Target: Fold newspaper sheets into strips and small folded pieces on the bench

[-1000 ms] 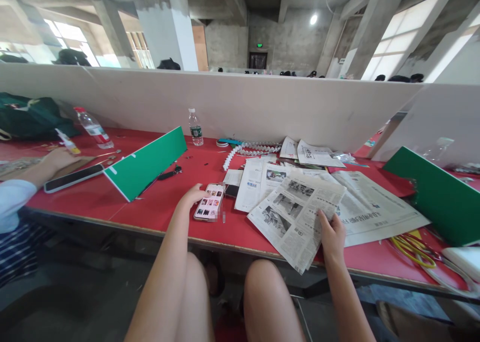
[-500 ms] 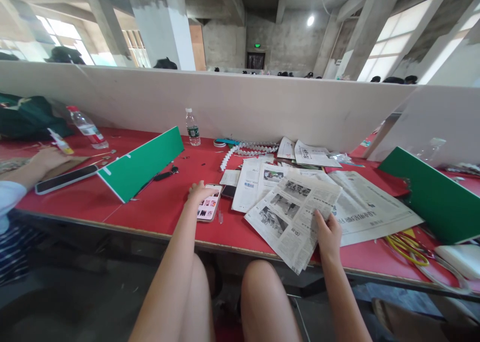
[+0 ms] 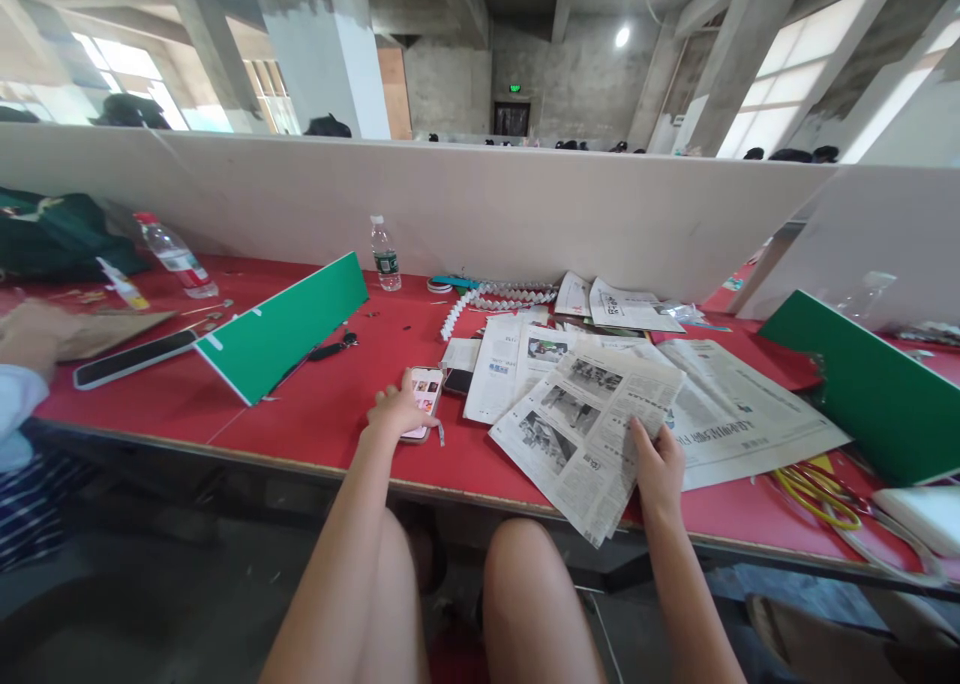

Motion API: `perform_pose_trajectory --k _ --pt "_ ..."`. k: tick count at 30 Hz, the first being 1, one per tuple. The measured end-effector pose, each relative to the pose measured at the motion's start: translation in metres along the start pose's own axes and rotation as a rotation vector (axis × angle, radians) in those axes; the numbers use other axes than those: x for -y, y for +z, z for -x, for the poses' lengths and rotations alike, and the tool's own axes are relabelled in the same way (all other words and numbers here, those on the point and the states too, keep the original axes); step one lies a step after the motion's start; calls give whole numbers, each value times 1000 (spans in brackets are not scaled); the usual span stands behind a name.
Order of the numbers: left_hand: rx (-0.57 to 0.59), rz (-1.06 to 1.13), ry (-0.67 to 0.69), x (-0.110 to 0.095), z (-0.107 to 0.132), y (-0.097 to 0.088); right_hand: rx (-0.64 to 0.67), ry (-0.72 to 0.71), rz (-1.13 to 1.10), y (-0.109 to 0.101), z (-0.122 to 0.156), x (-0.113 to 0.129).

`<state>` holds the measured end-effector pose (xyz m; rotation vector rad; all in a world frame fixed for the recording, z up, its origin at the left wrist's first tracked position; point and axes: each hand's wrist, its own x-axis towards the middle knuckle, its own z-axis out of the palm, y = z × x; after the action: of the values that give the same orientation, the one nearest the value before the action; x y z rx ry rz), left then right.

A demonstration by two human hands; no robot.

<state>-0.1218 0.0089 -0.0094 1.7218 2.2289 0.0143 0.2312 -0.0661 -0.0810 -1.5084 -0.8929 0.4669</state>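
Note:
My left hand [image 3: 395, 411] lies over the left side of a lit smartphone [image 3: 426, 388], fingers apart. Small pictures fill the part of its screen that shows. The thumb side reaches towards a small grey strip [image 3: 441, 433] beside the phone; I cannot tell whether it touches. My right hand [image 3: 660, 462] grips the right edge of a folded newspaper [image 3: 574, 426], thumb on top and the other fingers hidden beneath. The sheet's lower corner juts past the table's front edge. More newspaper [image 3: 757, 419] spreads out under and to the right of it.
Green boards stand left [image 3: 289, 329] and right [image 3: 862, 384] on the red table [image 3: 315, 449]. A water bottle [image 3: 385, 256] and a white zigzag paper chain [image 3: 480, 301] sit farther back. Yellow-handled scissors [image 3: 814, 494] lie right. A co-worker's arm [image 3: 30, 354] shows far left.
My left hand has shifted down across the phone, its thumb side now nearer the grey strip. My right hand and the newspaper stay put. The co-worker's hand has drawn back left.

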Motion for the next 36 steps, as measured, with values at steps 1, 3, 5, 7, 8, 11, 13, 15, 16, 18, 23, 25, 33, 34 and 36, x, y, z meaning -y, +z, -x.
perform_pose_trajectory --k 1,3,5,7,8,11,13,15,16,18,23,25,33,34,36 --pt "1 -14 -15 -2 3 0 3 2 0 0 0 0" --pt "9 -34 -44 -8 8 -2 3 -7 19 0 0 0" --pt "6 -49 -67 -12 11 -4 -2 -20 38 0 -1 0" --pt "-3 -53 -74 -15 12 -5 -5 -22 41 0 -1 0" --pt "-7 -53 -74 -15 12 -5 -6 -21 38 0 -1 0" --pt "-12 -50 -74 -14 13 -3 -2 -34 45 -1 -1 0" --pt "-73 -43 -61 -15 14 -2 -2 -30 50 -1 0 0" --pt "-199 -22 -10 -21 15 0 0 -15 35 0 0 1" --pt "-263 2 47 -26 17 1 3 -10 14 0 0 1" --pt "-324 93 221 -38 20 5 29 -16 -47 1 1 3" --pt "-98 481 515 -72 23 21 119 -42 -221 3 2 6" --pt "9 633 511 -83 22 28 125 -29 -276 4 1 5" --pt "403 1018 567 -111 14 38 142 55 -329 5 -2 0" --pt "406 1029 597 -113 14 40 146 68 -305 5 -2 -1" --pt "366 1047 636 -118 12 44 137 78 -267 5 -3 -2"
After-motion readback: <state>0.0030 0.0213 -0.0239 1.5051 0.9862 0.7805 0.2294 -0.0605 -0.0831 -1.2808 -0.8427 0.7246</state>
